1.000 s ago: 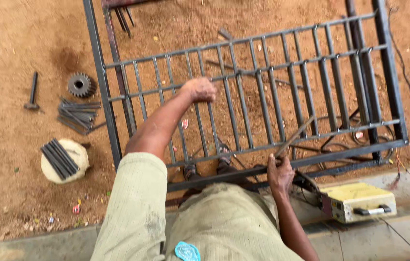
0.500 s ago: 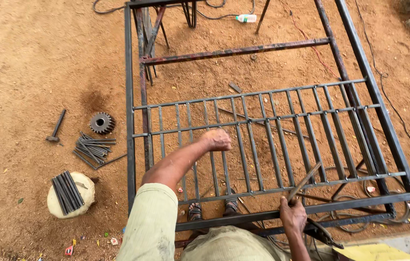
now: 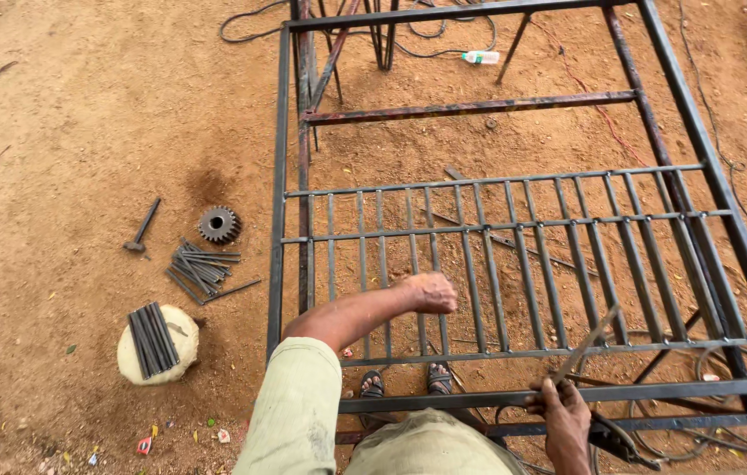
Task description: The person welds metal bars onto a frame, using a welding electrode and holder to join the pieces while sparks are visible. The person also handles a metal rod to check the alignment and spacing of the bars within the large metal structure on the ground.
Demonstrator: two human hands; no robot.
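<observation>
Fingers of left hand (image 3: 431, 292) curled down onto one vertical bar of metal grille frame (image 3: 514, 264), knuckles up, clenched on the bar between the two lower cross rails. Fingers of right hand (image 3: 560, 415) wrapped round the lower end of thin metal rod (image 3: 586, 345), held slanting up and to the right, crossing the lowest grille rail. Dark clamp-like tool (image 3: 624, 442) just beside right hand, partly cut off by the lower edge. Sandalled feet (image 3: 404, 380) visible through the bars, below left hand. Frame lying flat over sandy ground (image 3: 74, 114), cables (image 3: 725, 396) coiled under its near right corner. Well apart to the left: loose steel rods (image 3: 202, 271), gear wheel (image 3: 219, 224), small hammer (image 3: 140, 229), further rods stacked on pale stone (image 3: 155, 345). Plastic bottle (image 3: 482, 57) at far end.
</observation>
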